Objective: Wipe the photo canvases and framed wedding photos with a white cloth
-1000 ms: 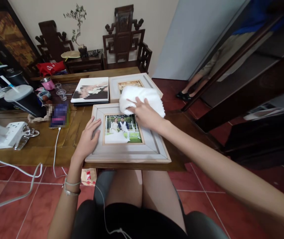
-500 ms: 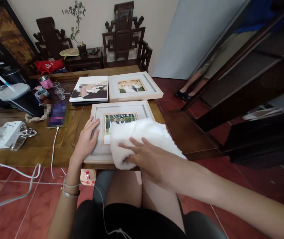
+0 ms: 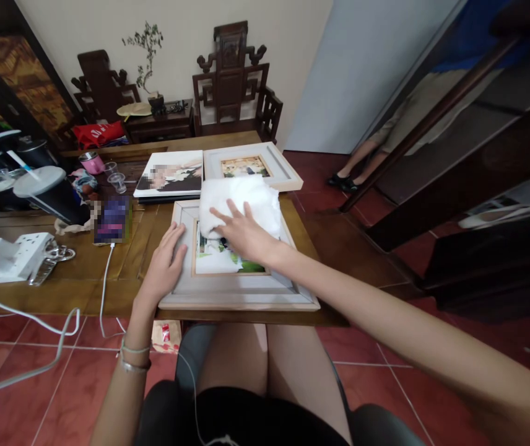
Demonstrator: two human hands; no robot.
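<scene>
A pale wooden picture frame (image 3: 241, 292) holding a wedding photo lies at the near edge of the wooden table (image 3: 74, 272). My left hand (image 3: 165, 263) rests flat on the frame's left border, fingers stretched out. My right hand (image 3: 241, 232) presses a white fluffy cloth (image 3: 241, 198) onto the upper part of the frame's glass, fingers spread over the cloth. The cloth hides the top of the photo.
A second framed photo (image 3: 277, 170) and a photo album (image 3: 169, 176) lie behind. A phone (image 3: 111, 218) on a cable, a white power strip (image 3: 7, 257), cups and a lidded drink (image 3: 44, 192) crowd the left. Another person's legs (image 3: 362, 161) stand at the far right doorway.
My right hand swept the cloth from the frame's upper right down to its near edge, then back up to the frame's top. My left hand stayed on the left border.
</scene>
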